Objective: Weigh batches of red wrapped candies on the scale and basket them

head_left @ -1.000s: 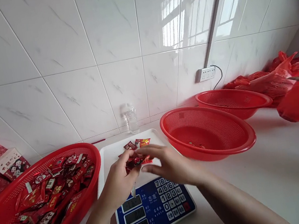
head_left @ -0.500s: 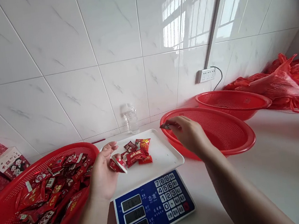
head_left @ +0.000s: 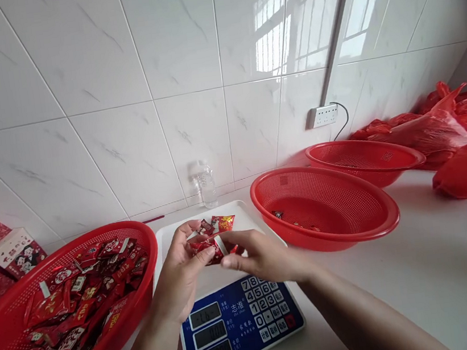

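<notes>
My left hand (head_left: 185,264) is closed on a small red candy packet (head_left: 210,251) with a white edge, above the white scale tray (head_left: 164,234). At the packet's white end, the thumb and fingers of my right hand (head_left: 255,254) close round it; its fingertips are partly hidden. Beyond my hands, a red and gold wrapped sweet (head_left: 224,223) and a dark red one (head_left: 205,227) lie on the tray; my hands cover the others. The blue scale panel (head_left: 236,326) is below them.
On the left stands a red basket (head_left: 151,240) heaped with wrapped sweets. To the right, a red basket (head_left: 378,230) holds a few small pieces, with another red basket (head_left: 412,162) behind. Red plastic bags (head_left: 430,132), a clear bottle (head_left: 207,185) and a power socket (head_left: 323,116) are near the wall.
My right hand has moved left from over the nearer right basket to the packet at my left hand. The dark piece has left its fingers; a similar one lies in that basket.
</notes>
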